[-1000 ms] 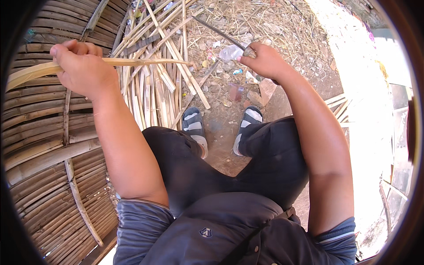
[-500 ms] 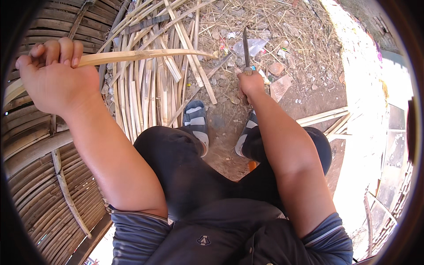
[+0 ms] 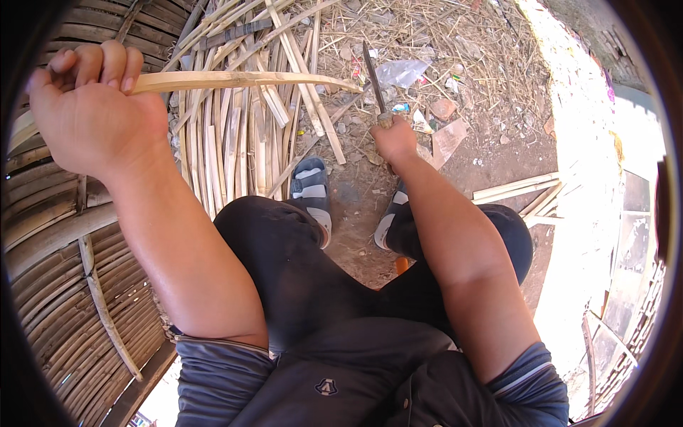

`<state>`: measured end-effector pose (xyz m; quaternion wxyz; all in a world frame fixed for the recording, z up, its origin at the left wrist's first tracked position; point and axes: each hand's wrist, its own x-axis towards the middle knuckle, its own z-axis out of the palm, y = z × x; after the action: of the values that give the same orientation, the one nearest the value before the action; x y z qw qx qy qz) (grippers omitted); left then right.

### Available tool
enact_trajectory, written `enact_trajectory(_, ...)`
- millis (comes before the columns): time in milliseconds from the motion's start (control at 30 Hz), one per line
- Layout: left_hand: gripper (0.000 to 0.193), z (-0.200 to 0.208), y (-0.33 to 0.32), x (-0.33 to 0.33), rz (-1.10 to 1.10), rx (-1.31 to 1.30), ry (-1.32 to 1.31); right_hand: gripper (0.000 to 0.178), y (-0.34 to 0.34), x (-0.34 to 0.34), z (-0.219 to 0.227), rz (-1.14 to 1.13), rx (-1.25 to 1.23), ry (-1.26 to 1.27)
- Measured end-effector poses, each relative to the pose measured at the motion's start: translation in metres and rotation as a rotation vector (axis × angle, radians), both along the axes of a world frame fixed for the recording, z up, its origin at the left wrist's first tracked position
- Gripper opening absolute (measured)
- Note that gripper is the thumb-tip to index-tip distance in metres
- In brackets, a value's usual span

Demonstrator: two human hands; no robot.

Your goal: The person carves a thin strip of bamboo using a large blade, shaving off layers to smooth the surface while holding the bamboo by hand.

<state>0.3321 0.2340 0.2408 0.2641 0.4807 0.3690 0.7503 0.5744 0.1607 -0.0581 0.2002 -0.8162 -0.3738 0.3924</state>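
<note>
My left hand [image 3: 99, 114], raised at the far left, is closed round a long pale bamboo strip [image 3: 228, 80]. The strip stretches rightward over the ground, and its thin end curves slightly down. In my right hand [image 3: 395, 141], ahead of my knees, is a knife [image 3: 373, 78] with a dark narrow blade, its fingers wrapped round the handle. The blade points away from me and leans a little left. Its tip stands just beyond the strip's thin end, and the two look apart.
Many split bamboo strips [image 3: 235, 142] lie heaped ahead on the left, a dark blade-like tool [image 3: 238, 33] on top. Slatted wall [image 3: 78, 299] stands close at left. Straw and litter [image 3: 441, 71] cover the ground ahead. More strips [image 3: 516, 186] lie by my right knee.
The knife has tilted left, its tip coming nearer the strip's end. My left hand and the bamboo strip have shifted slightly right and up. Both hands keep their hold.
</note>
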Motion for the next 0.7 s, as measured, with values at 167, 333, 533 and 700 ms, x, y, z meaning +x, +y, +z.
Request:
enact_trajectory(167,0.020,0.001,0.001,0.004,0.006,-0.018,-0.031,0.045,-0.013,-0.026,0.012,-0.120,0.207,0.017)
enact_trajectory(333,0.019,0.003,0.002,0.005,0.080,-0.024,-0.039,0.039,-0.034,-0.040,0.004,-0.042,0.143,-0.074)
enact_trajectory(533,0.019,-0.016,0.013,0.013,0.064,-0.068,-0.093,0.042,-0.032,-0.042,-0.026,-0.066,0.167,-0.103)
enact_trajectory(700,0.019,-0.001,0.002,0.001,-0.040,0.009,-0.074,0.040,-0.007,-0.036,0.004,-0.072,0.422,-0.002)
